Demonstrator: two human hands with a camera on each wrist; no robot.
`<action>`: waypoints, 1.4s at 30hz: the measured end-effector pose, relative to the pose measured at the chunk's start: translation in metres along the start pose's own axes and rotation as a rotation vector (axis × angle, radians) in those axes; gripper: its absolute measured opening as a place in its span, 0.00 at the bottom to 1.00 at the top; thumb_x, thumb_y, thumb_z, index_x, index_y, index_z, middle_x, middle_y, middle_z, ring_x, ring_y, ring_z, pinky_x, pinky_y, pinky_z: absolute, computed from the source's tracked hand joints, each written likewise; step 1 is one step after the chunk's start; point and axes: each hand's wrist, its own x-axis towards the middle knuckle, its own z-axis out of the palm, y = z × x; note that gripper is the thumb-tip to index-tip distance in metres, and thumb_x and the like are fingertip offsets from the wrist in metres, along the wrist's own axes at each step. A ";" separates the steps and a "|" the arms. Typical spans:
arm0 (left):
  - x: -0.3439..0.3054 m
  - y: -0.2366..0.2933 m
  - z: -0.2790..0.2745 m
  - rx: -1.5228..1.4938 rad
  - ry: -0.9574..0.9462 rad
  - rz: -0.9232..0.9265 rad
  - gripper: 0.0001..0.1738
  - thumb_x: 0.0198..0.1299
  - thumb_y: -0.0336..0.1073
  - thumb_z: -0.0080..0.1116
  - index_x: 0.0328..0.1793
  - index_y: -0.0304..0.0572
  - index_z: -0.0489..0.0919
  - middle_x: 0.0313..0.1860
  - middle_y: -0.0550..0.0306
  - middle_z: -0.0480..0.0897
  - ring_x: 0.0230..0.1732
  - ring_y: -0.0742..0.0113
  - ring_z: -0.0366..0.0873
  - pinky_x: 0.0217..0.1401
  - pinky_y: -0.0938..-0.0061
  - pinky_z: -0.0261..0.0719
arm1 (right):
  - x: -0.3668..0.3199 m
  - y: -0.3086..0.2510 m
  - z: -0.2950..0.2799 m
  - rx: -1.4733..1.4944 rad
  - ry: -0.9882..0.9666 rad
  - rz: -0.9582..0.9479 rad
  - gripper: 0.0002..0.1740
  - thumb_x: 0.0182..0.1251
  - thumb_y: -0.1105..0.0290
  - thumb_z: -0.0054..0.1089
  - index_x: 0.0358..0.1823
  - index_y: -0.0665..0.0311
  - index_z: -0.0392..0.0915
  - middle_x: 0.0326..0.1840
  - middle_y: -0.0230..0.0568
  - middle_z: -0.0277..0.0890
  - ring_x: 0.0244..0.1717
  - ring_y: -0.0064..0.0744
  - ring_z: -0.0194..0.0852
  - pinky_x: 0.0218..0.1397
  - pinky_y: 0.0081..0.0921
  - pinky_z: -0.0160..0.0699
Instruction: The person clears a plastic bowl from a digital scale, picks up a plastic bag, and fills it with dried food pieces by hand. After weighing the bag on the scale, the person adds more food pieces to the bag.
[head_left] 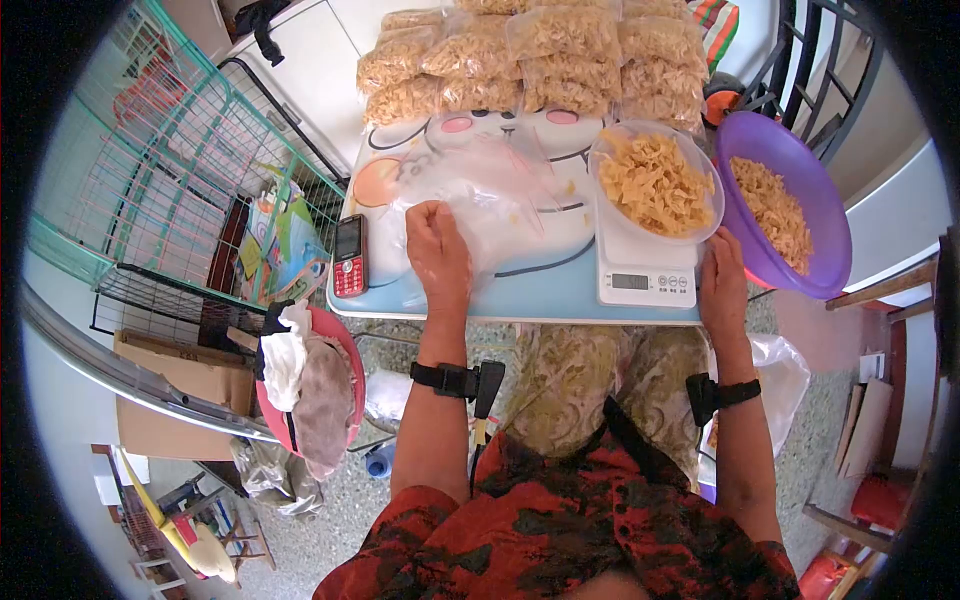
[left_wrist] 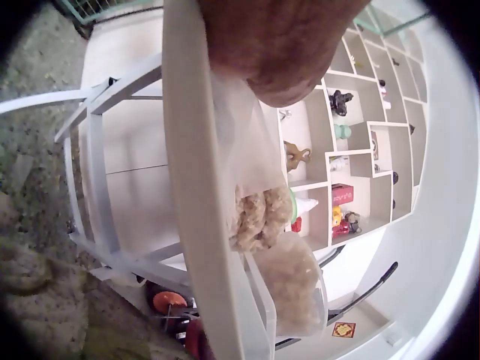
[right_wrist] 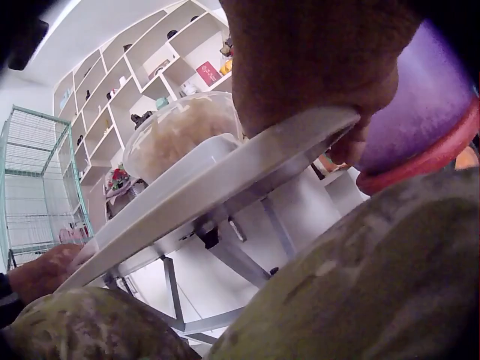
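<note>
- We have one clear round bowl (head_left: 656,182) of pale yellow dried flakes, standing on one white kitchen scale (head_left: 648,262) at the right of one table (head_left: 455,307); the scale's small display faces us.
- Left of the bowl lies thin clear plastic bagging (head_left: 500,180); we cannot tell how many layers there are.
- Our left hand (head_left: 438,255) is on the near side of that bagging, its fingers curled in and gripping the film.
- Our right hand (head_left: 723,285) is just beside the scale, its fingers curled over the table's right edge, gripping it; the tips show below the edge in the right wrist view.
- One purple basin (head_left: 832,235) sits just beyond the table's right side, tilted, with more flakes in it; one red basin (right_wrist: 439,157) shows beneath it.
- Along the far side we see filled clear bags (head_left: 565,70) of flakes, in four stacks across the front; they overlap too much for us to count each one.
- One red keypad phone (head_left: 350,258) lies near the left edge of the table.
- Two printed pink cheeks show on the tabletop, beyond the bagging.
- Left of the table stand one teal wire cage (head_left: 175,130) and, nearer us, one pink tub (head_left: 357,375) holding one white cloth (head_left: 286,360) and one brownish cloth (head_left: 325,405).
- We wear two black wristbands, one per wrist.
</note>
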 end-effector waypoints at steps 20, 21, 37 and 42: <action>0.012 0.022 -0.015 -0.665 0.140 -0.066 0.08 0.69 0.32 0.55 0.47 0.35 0.72 0.42 0.57 0.78 0.45 0.73 0.77 0.54 0.78 0.76 | -0.036 -0.091 -0.062 0.526 -0.313 0.156 0.10 0.71 0.70 0.54 0.46 0.67 0.79 0.45 0.43 0.80 0.47 0.33 0.79 0.54 0.29 0.76; 0.011 0.029 -0.017 -0.682 0.132 -0.073 0.08 0.69 0.31 0.55 0.47 0.35 0.71 0.43 0.57 0.79 0.46 0.72 0.77 0.54 0.76 0.77 | -0.034 -0.107 -0.063 0.686 -0.457 0.206 0.10 0.71 0.69 0.54 0.46 0.67 0.79 0.45 0.40 0.80 0.46 0.30 0.78 0.53 0.27 0.76; -0.049 0.090 -0.049 -0.515 0.010 0.077 0.06 0.66 0.30 0.58 0.44 0.36 0.74 0.43 0.59 0.78 0.42 0.76 0.71 0.51 0.79 0.72 | 0.046 -0.223 -0.018 1.848 -0.663 0.587 0.35 0.77 0.45 0.38 0.65 0.73 0.67 0.62 0.54 0.74 0.64 0.44 0.71 0.69 0.39 0.67; -0.075 0.086 -0.061 -0.420 -0.102 0.134 0.05 0.65 0.27 0.57 0.45 0.37 0.74 0.42 0.61 0.76 0.43 0.77 0.73 0.51 0.81 0.71 | 0.035 -0.222 -0.022 1.877 -0.511 0.510 0.26 0.77 0.58 0.45 0.63 0.72 0.67 0.57 0.55 0.77 0.57 0.45 0.77 0.62 0.36 0.74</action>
